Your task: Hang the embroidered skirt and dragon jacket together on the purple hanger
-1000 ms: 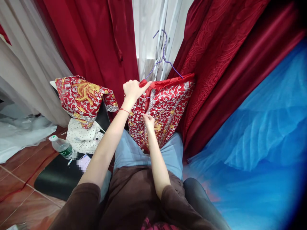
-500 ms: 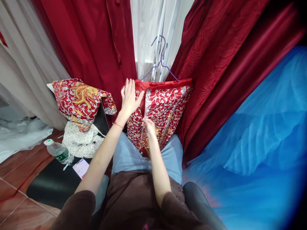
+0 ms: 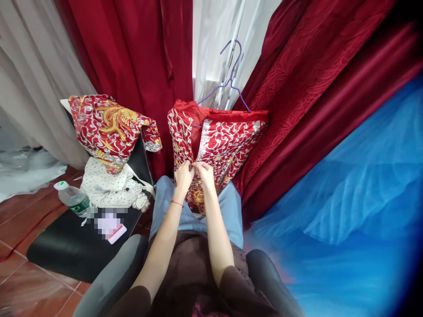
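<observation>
A red garment [image 3: 228, 136] with silver and gold embroidery hangs from a purple hanger [image 3: 231, 82] and reaches down between my knees. Its front has a narrow opening near the top. At the lower end of that opening, my left hand [image 3: 185, 175] is closed with its fingers pinched at the garment's edge. Right beside it, my right hand [image 3: 204, 171] pinches the other edge, fingertips almost touching those of the left. Whatever small part lies between the fingertips is too small to make out.
At the left, a black chair [image 3: 76, 246] bears a water bottle [image 3: 73, 198], a phone [image 3: 115, 231], a dotted white cloth [image 3: 105, 182] and another embroidered red garment [image 3: 109, 127]. Red curtains [image 3: 132, 66] hang behind; blue tulle [image 3: 357, 198] spreads at the right.
My left hand has come down from the garment's top left edge to its front opening and closed there beside my right hand. The view has shifted slightly.
</observation>
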The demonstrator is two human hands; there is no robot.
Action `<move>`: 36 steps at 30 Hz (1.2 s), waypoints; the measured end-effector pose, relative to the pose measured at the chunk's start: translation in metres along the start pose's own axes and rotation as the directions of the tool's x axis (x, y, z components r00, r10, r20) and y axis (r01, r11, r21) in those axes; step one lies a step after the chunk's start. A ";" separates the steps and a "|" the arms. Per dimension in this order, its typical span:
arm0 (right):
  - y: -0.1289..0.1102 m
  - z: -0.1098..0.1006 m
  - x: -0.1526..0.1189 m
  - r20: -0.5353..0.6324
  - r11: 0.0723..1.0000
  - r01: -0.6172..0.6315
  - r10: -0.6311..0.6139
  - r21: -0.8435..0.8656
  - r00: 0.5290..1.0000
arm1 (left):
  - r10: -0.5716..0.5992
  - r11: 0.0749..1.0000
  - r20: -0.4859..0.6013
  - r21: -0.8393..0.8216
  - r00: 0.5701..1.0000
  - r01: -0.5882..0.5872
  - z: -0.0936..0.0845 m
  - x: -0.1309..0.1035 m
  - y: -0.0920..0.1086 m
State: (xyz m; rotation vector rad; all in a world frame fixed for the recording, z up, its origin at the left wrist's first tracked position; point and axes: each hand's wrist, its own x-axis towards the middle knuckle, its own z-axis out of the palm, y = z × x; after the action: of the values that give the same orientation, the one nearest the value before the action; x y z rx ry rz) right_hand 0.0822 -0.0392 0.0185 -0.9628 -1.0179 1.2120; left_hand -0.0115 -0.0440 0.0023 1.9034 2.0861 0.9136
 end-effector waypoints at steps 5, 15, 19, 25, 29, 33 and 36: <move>-0.002 0.017 -0.003 -0.016 0.994 -0.020 0.022 0.103 1.000 | 0.056 0.998 0.039 0.021 0.998 -0.057 -0.010 0.004 0.002; -0.032 0.037 0.009 -0.092 0.992 0.045 -0.033 0.122 0.995 | 0.055 0.998 0.054 0.007 0.997 -0.055 -0.006 -0.006 0.001; -0.048 0.041 0.018 -0.110 0.996 0.080 -0.075 0.045 0.991 | 0.068 0.997 0.050 0.018 0.996 -0.069 -0.004 -0.003 -0.001; -0.068 0.051 0.042 -0.129 0.988 0.155 -0.154 0.003 0.980 | 0.087 0.996 0.020 0.033 0.996 -0.087 0.001 -0.003 -0.005; -0.095 0.059 0.065 -0.118 0.978 0.191 -0.201 -0.088 0.973 | 0.070 0.995 0.009 0.068 0.998 -0.070 0.007 0.000 -0.007; -0.121 0.068 0.083 -0.130 0.977 0.171 -0.187 -0.129 0.974 | 0.071 0.994 0.014 0.080 0.997 -0.072 0.005 0.004 -0.002; -0.135 0.075 0.093 -0.152 0.973 0.191 -0.210 -0.132 0.966 | 0.083 0.994 0.010 0.077 0.997 -0.083 0.002 0.006 0.004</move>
State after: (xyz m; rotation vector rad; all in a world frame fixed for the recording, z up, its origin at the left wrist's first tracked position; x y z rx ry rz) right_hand 0.0514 0.0419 0.1769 -1.0072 -1.0349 0.8981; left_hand -0.0083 -0.0378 0.0049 2.0426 2.0810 0.8533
